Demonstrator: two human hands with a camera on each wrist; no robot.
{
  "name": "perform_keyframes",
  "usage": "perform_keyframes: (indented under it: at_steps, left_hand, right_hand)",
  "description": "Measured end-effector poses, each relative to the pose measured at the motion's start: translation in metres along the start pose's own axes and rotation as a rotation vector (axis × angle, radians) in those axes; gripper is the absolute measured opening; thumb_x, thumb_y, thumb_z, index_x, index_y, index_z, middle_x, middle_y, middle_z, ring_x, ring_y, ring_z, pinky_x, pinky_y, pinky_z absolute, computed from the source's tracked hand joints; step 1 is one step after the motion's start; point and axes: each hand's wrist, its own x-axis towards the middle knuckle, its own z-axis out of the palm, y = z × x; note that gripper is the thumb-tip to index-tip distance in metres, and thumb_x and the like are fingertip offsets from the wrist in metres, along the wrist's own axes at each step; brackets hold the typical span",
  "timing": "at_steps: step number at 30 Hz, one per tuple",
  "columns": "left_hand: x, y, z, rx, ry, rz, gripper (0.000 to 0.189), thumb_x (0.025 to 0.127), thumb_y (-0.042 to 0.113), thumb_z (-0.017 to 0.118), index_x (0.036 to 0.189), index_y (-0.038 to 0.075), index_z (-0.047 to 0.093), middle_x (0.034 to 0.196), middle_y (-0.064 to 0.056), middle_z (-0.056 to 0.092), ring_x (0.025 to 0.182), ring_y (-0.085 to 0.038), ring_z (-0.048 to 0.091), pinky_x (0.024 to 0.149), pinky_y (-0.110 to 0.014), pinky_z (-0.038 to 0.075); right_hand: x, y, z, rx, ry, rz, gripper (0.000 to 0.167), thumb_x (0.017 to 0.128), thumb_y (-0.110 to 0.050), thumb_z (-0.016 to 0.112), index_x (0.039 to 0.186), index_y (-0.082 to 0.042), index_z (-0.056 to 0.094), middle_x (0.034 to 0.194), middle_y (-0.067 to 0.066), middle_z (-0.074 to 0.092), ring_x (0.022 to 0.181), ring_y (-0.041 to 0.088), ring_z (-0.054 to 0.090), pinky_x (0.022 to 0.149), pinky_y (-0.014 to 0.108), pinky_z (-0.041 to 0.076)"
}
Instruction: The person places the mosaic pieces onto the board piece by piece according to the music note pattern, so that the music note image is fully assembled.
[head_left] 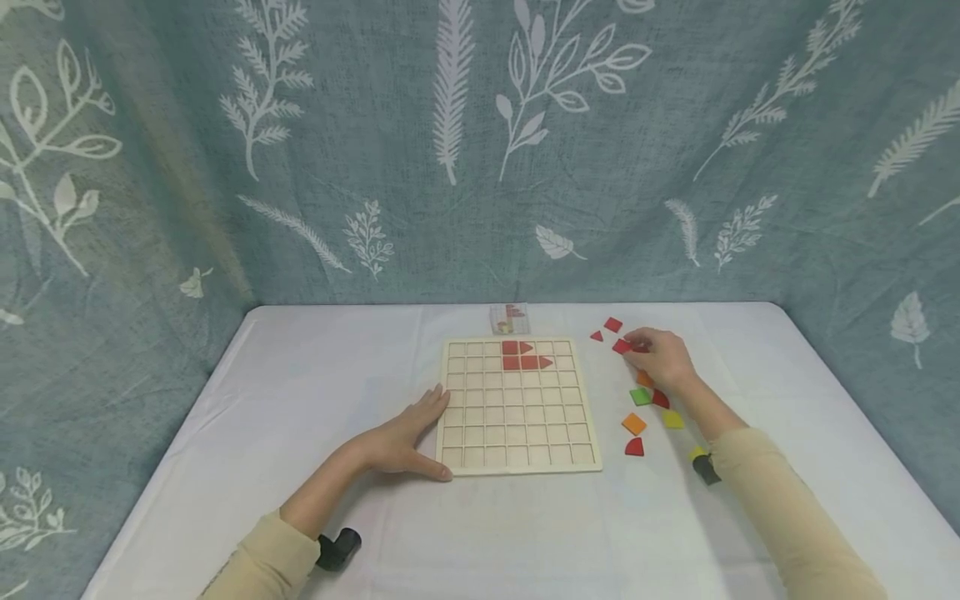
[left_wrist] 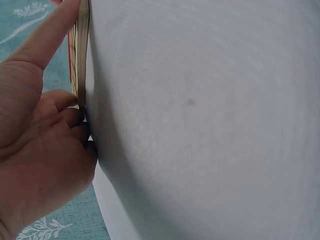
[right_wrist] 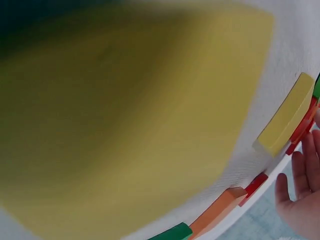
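A pale wooden grid board (head_left: 525, 417) lies mid-table, with several red squares and triangles in its upper cells, among them a red triangle tile (head_left: 546, 362). My left hand (head_left: 408, 437) rests along the board's left side, fingers spread and the thumb at the lower left corner. In the left wrist view the thumb lies along the board's edge (left_wrist: 83, 55). Right of the board, my right hand (head_left: 662, 358) has thumb and index finger at a red square tile (head_left: 621, 346), seemingly pinching it. The palm side of this hand (right_wrist: 302, 195) shows at the right wrist view's edge.
A picture card (head_left: 510, 319) lies behind the board. Near the right hand are a red square (head_left: 613, 324) and a small red triangle (head_left: 597, 336). Closer in lie green (head_left: 641, 397), orange (head_left: 634, 424), red (head_left: 634, 447) and yellow (head_left: 673, 419) tiles. A patterned curtain (head_left: 420, 225) hangs behind the table.
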Motion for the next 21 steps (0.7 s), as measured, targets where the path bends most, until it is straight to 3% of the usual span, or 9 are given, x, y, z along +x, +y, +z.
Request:
perform_keyframes:
  at_steps: [7, 14, 21]
  left_hand:
    - [0.0, -0.001, -0.001, 0.004, -0.011, 0.029, 0.118, 0.073, 0.044, 0.083, 0.156, 0.002, 0.011, 0.162, -0.016, 0.0, 0.149, -0.033, -0.001, 0.119, -0.051, 0.007]
    - [-0.001, -0.003, 0.0, 0.004, -0.01, 0.038, 0.117, 0.073, 0.043, 0.083, 0.156, 0.002, 0.011, 0.162, -0.016, 0.0, 0.149, -0.034, -0.001, 0.119, -0.051, 0.006]
    - [-0.001, -0.004, 0.001, 0.008, -0.008, 0.038, 0.117, 0.073, 0.044, 0.083, 0.156, 0.002, 0.011, 0.162, -0.016, 0.0, 0.149, -0.033, -0.001, 0.119, -0.051, 0.007]
  right_hand:
    - [-0.001, -0.015, 0.007, 0.105, 0.022, 0.029, 0.041, 0.09, -0.026, 0.071, 0.124, -0.003, 0.064, 0.119, 0.018, 0.065, 0.108, 0.034, 0.059, 0.079, 0.037, 0.056]
    - [-0.01, -0.055, 0.03, 0.243, -0.062, -0.009, 0.04, 0.086, -0.035, 0.075, 0.118, -0.012, 0.069, 0.114, 0.007, 0.068, 0.109, 0.027, 0.06, 0.091, 0.044, 0.05]
    - [-0.016, -0.082, 0.057, 0.264, -0.159, -0.127, 0.027, 0.084, -0.033, 0.077, 0.107, -0.018, 0.074, 0.105, -0.004, 0.07, 0.101, 0.019, 0.062, 0.088, 0.04, 0.053]
